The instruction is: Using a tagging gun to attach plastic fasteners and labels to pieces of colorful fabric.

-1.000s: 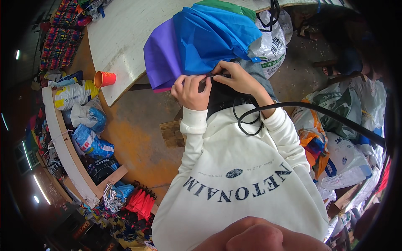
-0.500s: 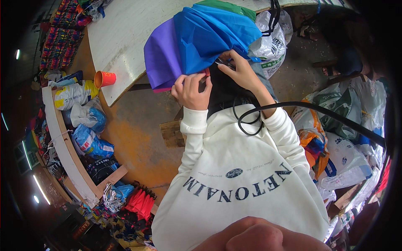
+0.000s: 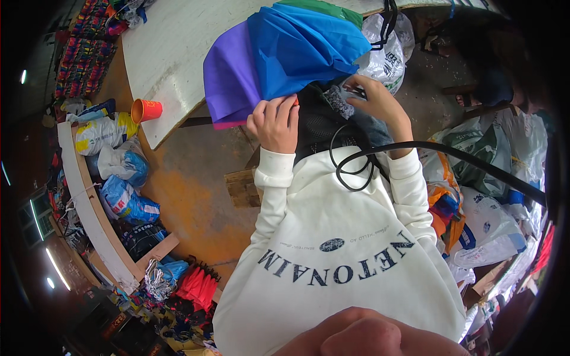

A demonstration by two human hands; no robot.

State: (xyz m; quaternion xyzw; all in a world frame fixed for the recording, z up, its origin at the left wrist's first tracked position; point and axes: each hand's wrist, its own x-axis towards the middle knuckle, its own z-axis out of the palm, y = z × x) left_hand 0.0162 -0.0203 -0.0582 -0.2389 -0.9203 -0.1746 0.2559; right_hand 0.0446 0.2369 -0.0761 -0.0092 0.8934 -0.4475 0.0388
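A sheet of thin cloth in purple, blue and green panels (image 3: 303,50) hangs over the near table edge toward my lap. My left hand (image 3: 275,123) is closed on its lower edge, near where purple meets blue. A small bit of red shows at those fingertips; what it is I cannot make out. Farther right, my right hand (image 3: 380,104) is off the cloth, thumb and fingers apart, beside a grey, speckled clump (image 3: 338,102) on my lap. The fingertips are next to the clump; whether they touch it I cannot tell. Dark material lies across my lap under the cloth.
A red paper cup (image 3: 146,111) stands near the corner of the white table (image 3: 172,65). A thick black cable (image 3: 463,155) crosses on my right. Filled plastic bags (image 3: 484,228) crowd the right side; more bags (image 3: 122,163) lie on the left behind a white board (image 3: 89,202).
My right hand has let go of the cloth's edge and moved right, down to the grey clump. My left hand stays at the cloth edge, nearly unmoved.
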